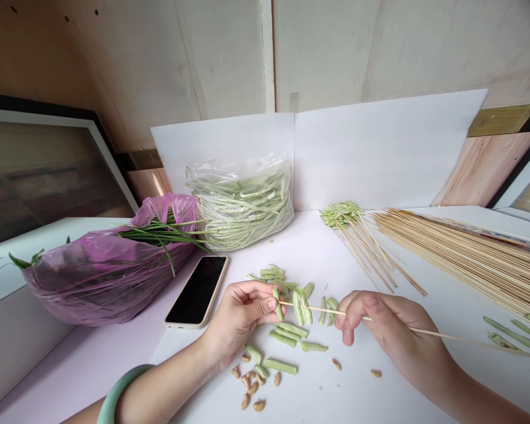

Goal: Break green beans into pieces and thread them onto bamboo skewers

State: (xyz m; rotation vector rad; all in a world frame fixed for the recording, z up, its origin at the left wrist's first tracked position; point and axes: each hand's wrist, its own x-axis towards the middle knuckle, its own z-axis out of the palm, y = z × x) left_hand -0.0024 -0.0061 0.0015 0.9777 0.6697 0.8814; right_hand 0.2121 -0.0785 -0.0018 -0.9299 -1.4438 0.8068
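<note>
Between the thumb and fingers of my left hand (251,312) is a short green bean piece (278,303), at the pointed end of a thin wooden skewer (450,337). My right hand (386,327) grips that skewer further along its shaft. Several bean pieces (302,306) are threaded on the skewer between my hands. Loose cut bean pieces (281,366) lie on the white surface below and behind my hands. Several small brown beans (259,406) are scattered near my left forearm.
A black-screened phone (196,292) lies left of my left hand. Behind it are a purple bag (115,282) of greens and a clear bag (247,206) of long beans. Finished skewers (342,213) and bare sticks (459,253) lie back right. Bean pieces (512,333) lie far right.
</note>
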